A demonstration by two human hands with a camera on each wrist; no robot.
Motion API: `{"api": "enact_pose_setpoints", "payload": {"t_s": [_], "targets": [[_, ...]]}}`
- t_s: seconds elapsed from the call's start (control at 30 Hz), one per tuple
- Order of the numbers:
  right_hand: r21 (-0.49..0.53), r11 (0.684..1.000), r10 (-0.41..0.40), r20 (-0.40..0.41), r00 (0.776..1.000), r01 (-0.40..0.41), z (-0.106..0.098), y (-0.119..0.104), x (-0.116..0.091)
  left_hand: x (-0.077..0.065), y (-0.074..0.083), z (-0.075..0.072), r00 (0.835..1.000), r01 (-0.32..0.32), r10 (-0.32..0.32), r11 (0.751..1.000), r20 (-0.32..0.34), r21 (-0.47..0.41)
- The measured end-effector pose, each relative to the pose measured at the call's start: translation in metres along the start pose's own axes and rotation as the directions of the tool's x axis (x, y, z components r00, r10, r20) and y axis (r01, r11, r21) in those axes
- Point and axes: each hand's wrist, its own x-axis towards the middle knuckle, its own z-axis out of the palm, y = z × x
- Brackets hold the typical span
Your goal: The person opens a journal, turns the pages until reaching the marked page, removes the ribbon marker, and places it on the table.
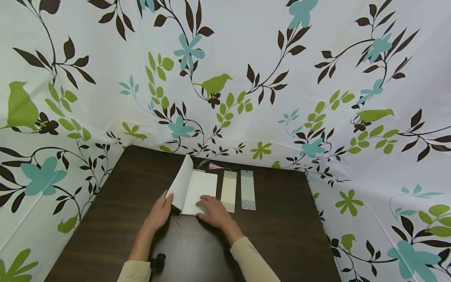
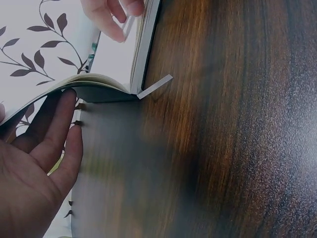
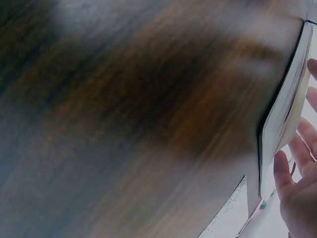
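An open notebook [image 1: 205,184] with blank white pages and a dark cover lies on the table. My left hand [image 1: 160,211] holds its left side raised at a slant, fingers behind the dark cover [image 2: 106,93] and thumb at the outer edge. On the lower part of the right-hand page rests my right hand [image 1: 214,212], fingers loosely bent and gripping nothing. A thin ribbon marker [image 2: 156,87] sticks out from the bottom of the spine. Right of the notebook lies a cream bookmark [image 1: 230,191] with a pink tassel [image 1: 215,166].
A pale blue-green bookmark [image 1: 248,191] with patterned ends lies farther right. Past the notebook's top edge, part of another tasselled bookmark [image 1: 199,170] shows. The dark wooden table [image 1: 282,227] meets a leaf-and-bird patterned curtain [image 1: 225,129] at the back and sides.
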Motion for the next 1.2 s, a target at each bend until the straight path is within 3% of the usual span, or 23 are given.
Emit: {"api": "enact_pose_setpoints", "payload": {"t_s": [0.33, 0.47, 0.6, 0.77, 0.83, 0.9, 0.97, 1.03, 1.1, 1.17, 1.2], "targets": [[0.087, 0.996, -0.015, -0.048, 0.999, 0.019, 0.006, 0.008, -0.004, 0.001, -0.002, 0.000, 1.000, -0.017, 0.017, 1.000, -0.007, -0.026], [-0.042, 0.995, -0.095, -0.092, 0.991, 0.091, 0.010, 0.011, -0.007, 0.001, -0.002, 0.000, 1.000, -0.011, 0.011, 0.999, -0.004, -0.032], [-0.193, 0.969, -0.181, -0.124, 0.976, 0.155, 0.012, 0.010, -0.011, 0.000, -0.003, 0.000, 1.000, -0.010, 0.010, 0.999, -0.008, -0.035], [-0.218, 0.965, -0.191, -0.196, 0.962, 0.147, 0.019, 0.013, -0.015, 0.001, -0.005, 0.001, 1.000, -0.017, 0.016, 0.999, -0.012, -0.039], [-0.178, 0.980, -0.131, -0.230, 0.964, 0.091, 0.020, 0.015, -0.017, 0.001, -0.005, 0.003, 1.000, -0.021, 0.021, 0.999, -0.014, -0.038], [-0.078, 0.997, -0.015, -0.272, 0.962, -0.007, 0.020, 0.015, -0.019, 0.001, -0.006, 0.004, 0.999, -0.029, 0.029, 0.999, -0.015, -0.036], [0.082, 0.989, 0.141, -0.317, 0.938, -0.121, 0.018, 0.014, -0.020, 0.001, -0.006, 0.005, 0.999, -0.040, 0.039, 0.999, -0.012, -0.037], [0.284, 0.937, 0.296, -0.346, 0.890, -0.202, 0.015, 0.010, -0.019, 0.001, -0.006, 0.006, 0.999, -0.048, 0.048, 0.998, -0.015, -0.043], [0.457, 0.859, 0.412, -0.349, 0.842, -0.231, 0.013, 0.004, -0.016, 0.002, -0.005, 0.007, 0.998, -0.055, 0.054, 0.997, -0.024, -0.046], [0.554, 0.803, 0.459, -0.338, 0.822, -0.220, 0.011, -0.004, -0.012, 0.001, -0.005, 0.008, 0.997, -0.059, 0.058, 0.998, -0.042, -0.034], [0.584, 0.784, 0.465, -0.324, 0.824, -0.213, 0.010, -0.009, -0.010, 0.000, -0.005, 0.008, 0.997, -0.054, 0.052, 0.998, -0.053, -0.030]]}}
